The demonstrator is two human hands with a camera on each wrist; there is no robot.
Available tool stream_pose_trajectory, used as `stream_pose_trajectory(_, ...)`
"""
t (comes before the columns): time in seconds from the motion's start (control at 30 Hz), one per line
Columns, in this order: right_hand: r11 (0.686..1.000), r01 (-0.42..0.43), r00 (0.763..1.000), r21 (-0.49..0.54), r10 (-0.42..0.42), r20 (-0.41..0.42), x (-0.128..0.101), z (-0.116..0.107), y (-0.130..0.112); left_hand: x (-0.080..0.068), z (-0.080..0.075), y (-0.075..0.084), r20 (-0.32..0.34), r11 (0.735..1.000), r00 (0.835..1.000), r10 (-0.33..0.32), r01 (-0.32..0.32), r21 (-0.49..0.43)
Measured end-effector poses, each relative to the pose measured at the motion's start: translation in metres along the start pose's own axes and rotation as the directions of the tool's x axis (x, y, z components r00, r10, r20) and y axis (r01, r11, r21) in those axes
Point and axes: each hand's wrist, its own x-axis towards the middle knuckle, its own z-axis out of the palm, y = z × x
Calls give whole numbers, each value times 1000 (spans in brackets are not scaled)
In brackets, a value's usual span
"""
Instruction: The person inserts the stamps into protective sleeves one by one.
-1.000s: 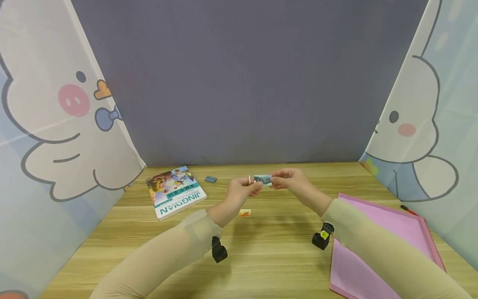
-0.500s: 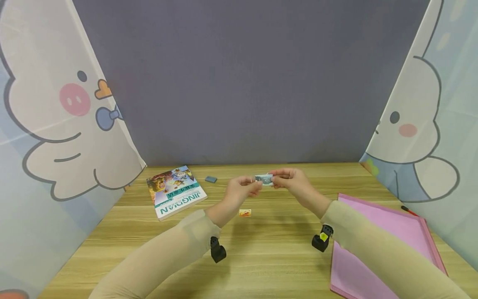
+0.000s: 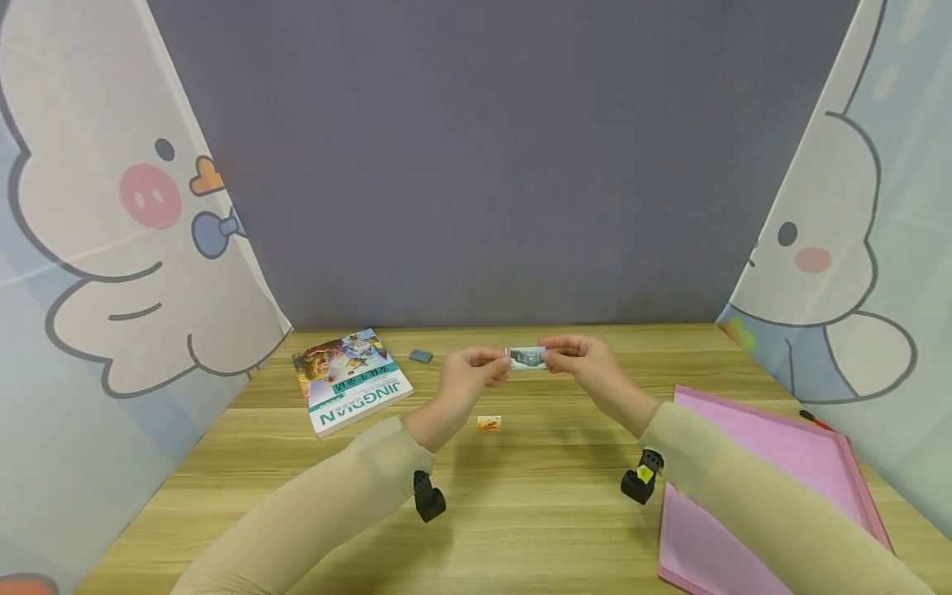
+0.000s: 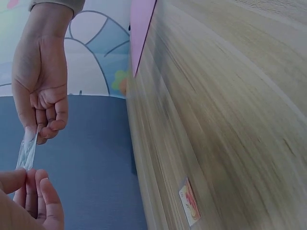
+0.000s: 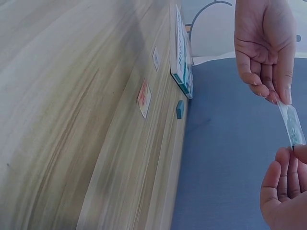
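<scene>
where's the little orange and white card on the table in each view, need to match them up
Head: the orange and white card lies flat on the table, below and between the two hands.
Left wrist: card at bottom centre.
Right wrist: card left of centre, near the book.
Shared landmark: the small clear packet.

The book (image 3: 349, 379) lying on the wooden table (image 3: 521, 512) bears the word "JINGNAN" in large white letters on its teal cover band, printed upside down as seen from the head view. Smaller characters above that word are too small to read. The small packet (image 3: 527, 358) carries print too blurred to make out.
</scene>
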Motion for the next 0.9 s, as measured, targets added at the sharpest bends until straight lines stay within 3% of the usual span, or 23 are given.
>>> stream_pose_trajectory(0.9,997,-31,999,-73,34,36,1,-2,1,0,1,-4,-23,997,1000,15,-13,81)
